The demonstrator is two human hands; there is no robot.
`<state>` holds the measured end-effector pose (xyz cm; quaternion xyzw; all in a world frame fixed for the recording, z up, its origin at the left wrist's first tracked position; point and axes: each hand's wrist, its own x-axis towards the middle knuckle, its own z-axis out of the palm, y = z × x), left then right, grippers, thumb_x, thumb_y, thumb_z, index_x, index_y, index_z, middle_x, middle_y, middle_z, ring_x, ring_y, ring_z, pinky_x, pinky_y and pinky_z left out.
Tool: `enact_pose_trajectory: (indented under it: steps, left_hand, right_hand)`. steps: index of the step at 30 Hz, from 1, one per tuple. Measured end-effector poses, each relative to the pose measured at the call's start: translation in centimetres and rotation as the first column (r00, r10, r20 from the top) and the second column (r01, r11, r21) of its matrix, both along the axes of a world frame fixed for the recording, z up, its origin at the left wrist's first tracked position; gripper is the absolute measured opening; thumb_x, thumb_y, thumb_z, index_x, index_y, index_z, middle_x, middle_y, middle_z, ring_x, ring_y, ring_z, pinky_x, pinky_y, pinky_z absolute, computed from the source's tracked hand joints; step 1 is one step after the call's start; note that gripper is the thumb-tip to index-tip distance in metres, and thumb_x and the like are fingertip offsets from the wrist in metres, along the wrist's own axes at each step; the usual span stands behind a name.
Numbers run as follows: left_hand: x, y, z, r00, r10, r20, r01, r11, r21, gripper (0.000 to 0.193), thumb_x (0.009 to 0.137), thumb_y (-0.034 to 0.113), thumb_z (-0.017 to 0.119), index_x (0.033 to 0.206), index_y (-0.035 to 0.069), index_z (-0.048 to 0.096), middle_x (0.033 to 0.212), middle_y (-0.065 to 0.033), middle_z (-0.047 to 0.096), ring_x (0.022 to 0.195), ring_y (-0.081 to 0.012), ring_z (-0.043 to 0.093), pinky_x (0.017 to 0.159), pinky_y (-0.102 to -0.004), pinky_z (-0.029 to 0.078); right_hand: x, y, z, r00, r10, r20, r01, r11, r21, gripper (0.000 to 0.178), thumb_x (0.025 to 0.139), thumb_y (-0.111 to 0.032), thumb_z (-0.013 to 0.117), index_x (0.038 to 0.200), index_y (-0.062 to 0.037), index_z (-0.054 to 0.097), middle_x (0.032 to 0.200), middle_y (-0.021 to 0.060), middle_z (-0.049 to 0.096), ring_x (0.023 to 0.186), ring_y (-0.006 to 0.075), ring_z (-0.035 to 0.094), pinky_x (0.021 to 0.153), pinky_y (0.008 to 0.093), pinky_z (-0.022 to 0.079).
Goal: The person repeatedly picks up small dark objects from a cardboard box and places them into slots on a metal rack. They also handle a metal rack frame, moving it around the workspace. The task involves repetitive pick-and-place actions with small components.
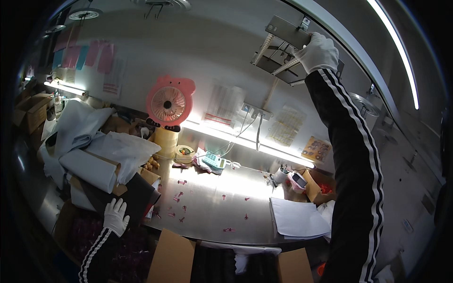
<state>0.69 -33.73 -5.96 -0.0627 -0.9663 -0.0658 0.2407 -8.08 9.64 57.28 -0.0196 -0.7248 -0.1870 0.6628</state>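
My right hand (320, 53), in a white glove, is raised high at the upper right. Its fingers close over the edge of a grey metal frame (289, 32) with pale wrapped bars, mounted beneath a rail. The fingertips are partly hidden behind the frame. Low on the left, my left hand (116, 217), also gloved in white, has its fingers spread against a dark flat sheet or board (123, 198). Nothing shows in its grasp. Beside it lie a white roll (89, 169) and crumpled white plastic sheeting (125, 150).
Several small reddish pieces (177, 195) lie scattered on the metal table (207, 221). A pink fan (169, 101) stands behind, near a teal calculator (214, 161). White paper sheets (299, 218) lie at right by a cardboard box (317, 184). An open carton (172, 254) is at the near edge.
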Motion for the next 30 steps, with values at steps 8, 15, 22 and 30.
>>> enact_pose_trajectory:
  steps: [8, 15, 22, 30]
  left_hand:
    - [6.7, 0.0, 4.2, 0.947, 0.111, -0.300, -0.064, 0.985, 0.161, 0.016, 0.076, 0.006, 0.067, 0.066, 0.005, 0.054, 0.069, -0.0093, 0.056, 0.064, -0.0274, 0.056, 0.057, -0.0410, 0.046]
    - [5.7, 15.9, 18.5, 0.473, -0.870, -0.142, 0.485, 0.122, 0.866, 0.026, 0.078, -0.008, 0.049, 0.101, 0.000, 0.060, 0.099, -0.0136, 0.062, 0.089, -0.0212, 0.060, 0.080, -0.0324, 0.048]
    - [19.7, 35.5, 27.9, -0.878, -0.382, -0.289, 0.172, -0.815, 0.553, 0.012, 0.086, 0.018, 0.070, 0.095, 0.011, 0.069, 0.101, -0.0125, 0.067, 0.086, -0.0242, 0.064, 0.071, -0.0341, 0.050]
    - [38.1, 32.8, 25.9, -0.812, 0.277, -0.514, -0.554, -0.642, 0.530, 0.017, 0.076, 0.021, 0.063, 0.085, 0.007, 0.065, 0.077, -0.0031, 0.058, 0.072, -0.0218, 0.060, 0.063, -0.0346, 0.049]
  right_hand:
    - [0.2, 6.7, -11.7, 0.892, 0.388, 0.231, -0.448, 0.827, 0.339, 0.089, 0.070, -0.050, 0.082, 0.139, -0.0061, 0.047, 0.135, 0.0138, 0.051, 0.128, 0.0308, 0.045, 0.110, 0.0432, 0.034]
    - [17.0, 9.1, -29.1, 0.510, 0.429, 0.745, -0.589, 0.806, -0.060, 0.048, 0.073, -0.029, 0.077, 0.116, -0.0136, 0.062, 0.135, 0.0087, 0.052, 0.129, 0.0310, 0.045, 0.108, 0.0496, 0.035]
    - [37.7, 8.9, -44.5, 0.472, 0.641, 0.605, -0.012, 0.691, -0.723, 0.036, 0.076, -0.020, 0.077, 0.107, -0.0049, 0.067, 0.122, 0.0107, 0.062, 0.111, 0.0283, 0.059, 0.092, 0.0386, 0.050]
    - [71.5, -0.7, -63.0, 0.886, 0.287, 0.364, 0.462, -0.489, -0.740, 0.039, 0.091, -0.027, 0.065, 0.121, -0.0018, 0.061, 0.112, 0.0114, 0.067, 0.104, 0.0201, 0.064, 0.092, 0.0331, 0.049]
